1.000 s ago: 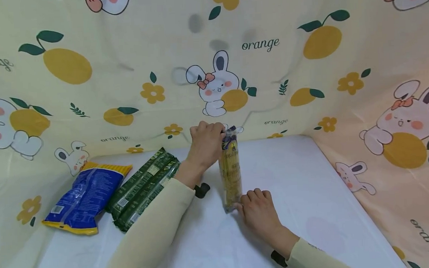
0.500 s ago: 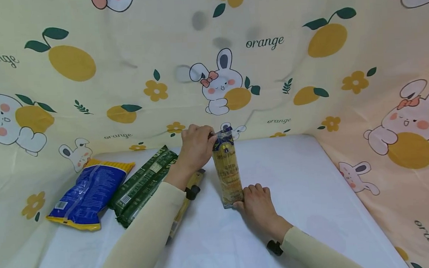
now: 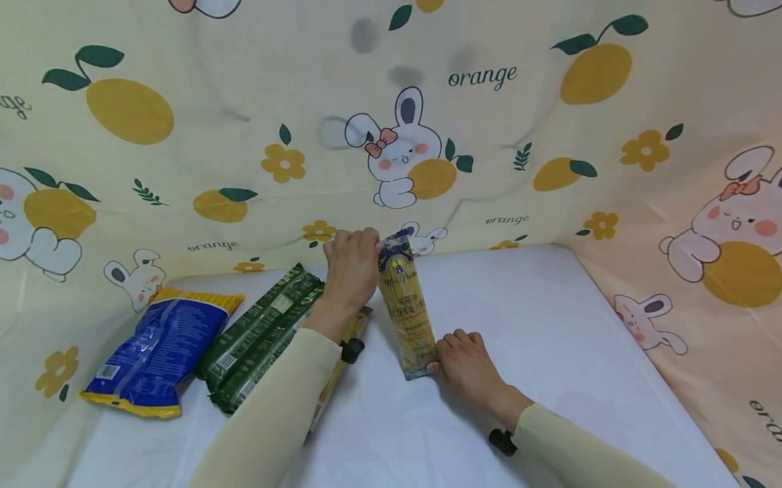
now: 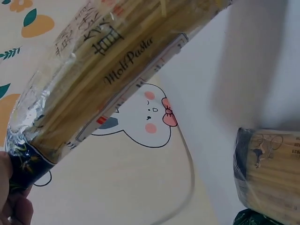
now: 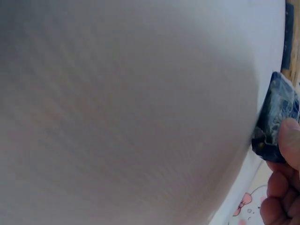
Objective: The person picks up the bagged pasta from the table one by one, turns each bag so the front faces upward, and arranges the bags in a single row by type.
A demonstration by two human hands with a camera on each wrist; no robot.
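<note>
Clear pasta packet slanting over table, between both hands. Left hand: fingers clamped on dark far end. Right hand: thumb and fingers pinching near end. To left, second pasta packet on table, mostly hidden in head view by left sleeve; sleeve also blocks part of dark-green packaging. Farther left, just beside, blue-and-yellow bag. Behind table, rabbit-and-orange printed cloth.
</note>
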